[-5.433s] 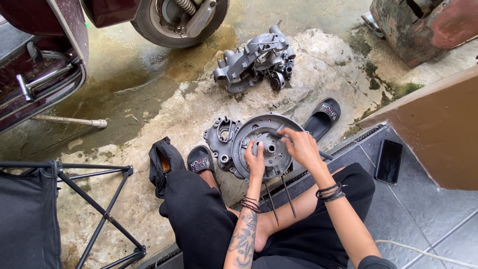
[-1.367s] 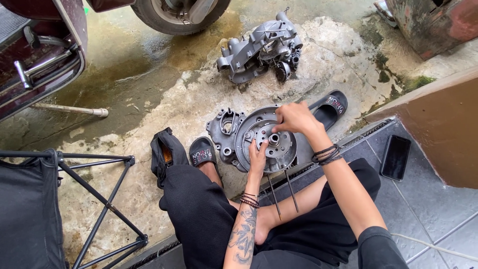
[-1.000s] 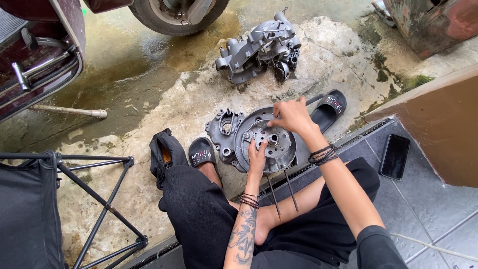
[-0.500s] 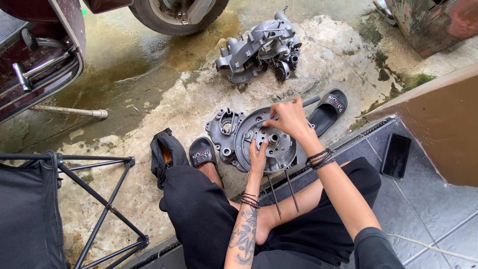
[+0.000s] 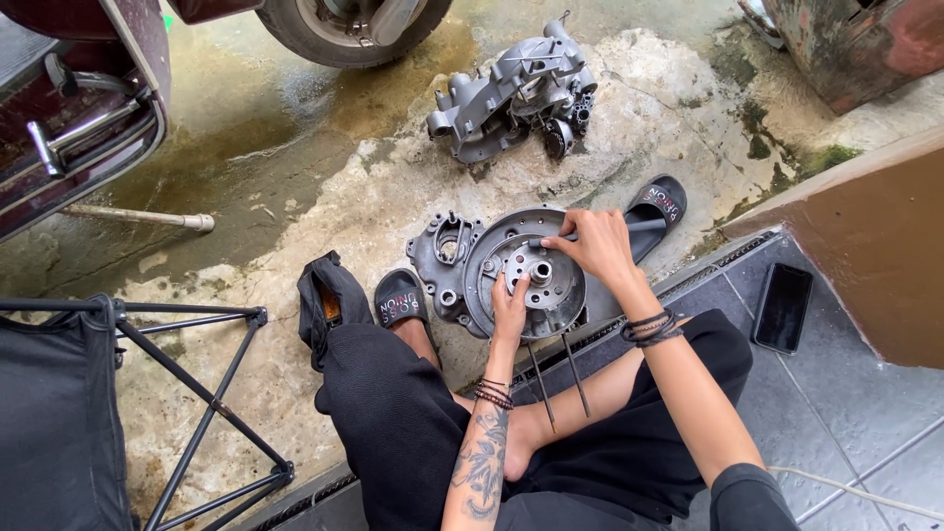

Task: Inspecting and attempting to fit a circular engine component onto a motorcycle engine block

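While the seated person leans over the concrete floor (image 5: pixel 324 206), the grey engine cover (image 5: pixel 511 273) lies at six o'clock from the larger crankcase (image 5: pixel 511 93). Since a second ago the right hand (image 5: pixel 595 246) has slid back toward three o'clock, fingers closed on a thin tool (image 5: pixel 565 236). Left hand (image 5: pixel 509 307) presses flat, fingers spread; work continues at the hub.

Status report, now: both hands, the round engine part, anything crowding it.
Left hand braces the round metal disc at its lower edge. Right hand grips a tool handle over the disc. Two thin rods lean against its near edge.
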